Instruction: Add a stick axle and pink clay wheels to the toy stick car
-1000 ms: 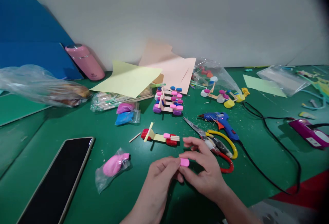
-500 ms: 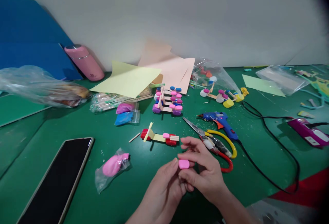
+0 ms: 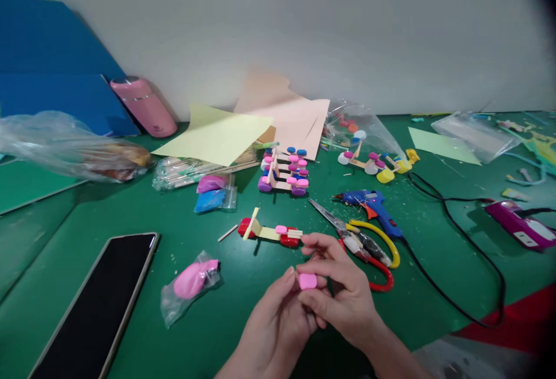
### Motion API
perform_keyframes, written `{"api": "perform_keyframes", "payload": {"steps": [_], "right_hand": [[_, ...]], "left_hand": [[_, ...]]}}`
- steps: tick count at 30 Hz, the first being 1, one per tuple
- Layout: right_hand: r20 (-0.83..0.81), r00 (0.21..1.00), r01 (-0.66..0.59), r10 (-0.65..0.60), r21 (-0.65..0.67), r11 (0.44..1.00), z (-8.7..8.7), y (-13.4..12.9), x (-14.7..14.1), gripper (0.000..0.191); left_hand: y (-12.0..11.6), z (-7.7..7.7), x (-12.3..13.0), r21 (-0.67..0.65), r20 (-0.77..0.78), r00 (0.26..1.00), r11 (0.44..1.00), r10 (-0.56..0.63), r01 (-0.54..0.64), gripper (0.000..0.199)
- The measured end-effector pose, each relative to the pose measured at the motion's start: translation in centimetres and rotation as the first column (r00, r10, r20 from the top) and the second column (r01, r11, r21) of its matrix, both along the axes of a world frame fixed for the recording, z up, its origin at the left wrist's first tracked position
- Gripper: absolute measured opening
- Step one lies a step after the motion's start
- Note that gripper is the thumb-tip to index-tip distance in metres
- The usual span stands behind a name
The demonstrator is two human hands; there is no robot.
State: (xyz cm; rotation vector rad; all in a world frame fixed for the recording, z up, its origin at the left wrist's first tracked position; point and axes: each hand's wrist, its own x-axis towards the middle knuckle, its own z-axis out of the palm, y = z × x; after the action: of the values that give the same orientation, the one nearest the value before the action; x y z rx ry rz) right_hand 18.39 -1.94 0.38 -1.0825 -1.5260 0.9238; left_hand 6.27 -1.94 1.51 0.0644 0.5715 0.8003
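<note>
A small rounded block of pink modelling clay (image 3: 308,281) is held up over the green table. My right hand (image 3: 347,295) pinches it between thumb and forefinger, its other fingers curled. From the other side, my left hand (image 3: 271,324) closes round it, thumb tip close to the clay's left edge; its fingers are partly hidden behind the clay and the right hand. Just beyond the fingertips lies a toy scooter (image 3: 267,232) of pale sticks with red clay wheels and one pink pad. A short loose stick (image 3: 227,233) is left of it.
Scissors (image 3: 347,231) and a blue glue gun (image 3: 371,202) with a trailing cord lie right. A phone (image 3: 95,303) and bagged pink clay (image 3: 191,279) are left. Behind stand several finished scooters (image 3: 284,179), paper sheets (image 3: 217,132), bagged sticks (image 3: 186,171) and a pink flask (image 3: 143,106).
Both hands have shifted slightly left and down with the pink clay, which appears turned a little between the fingers. The things on the table stay where they were.
</note>
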Motion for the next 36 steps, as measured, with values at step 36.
{"api": "perform_keyframes", "payload": {"steps": [36], "right_hand": [[0.358, 0.925, 0.065, -0.126, 0.178, 0.982, -0.1, 0.0, 1.2, 0.024]], "left_hand": [[0.5, 0.5, -1.1, 0.264, -0.511, 0.857, 0.961, 0.068, 0.082, 0.015]]}}
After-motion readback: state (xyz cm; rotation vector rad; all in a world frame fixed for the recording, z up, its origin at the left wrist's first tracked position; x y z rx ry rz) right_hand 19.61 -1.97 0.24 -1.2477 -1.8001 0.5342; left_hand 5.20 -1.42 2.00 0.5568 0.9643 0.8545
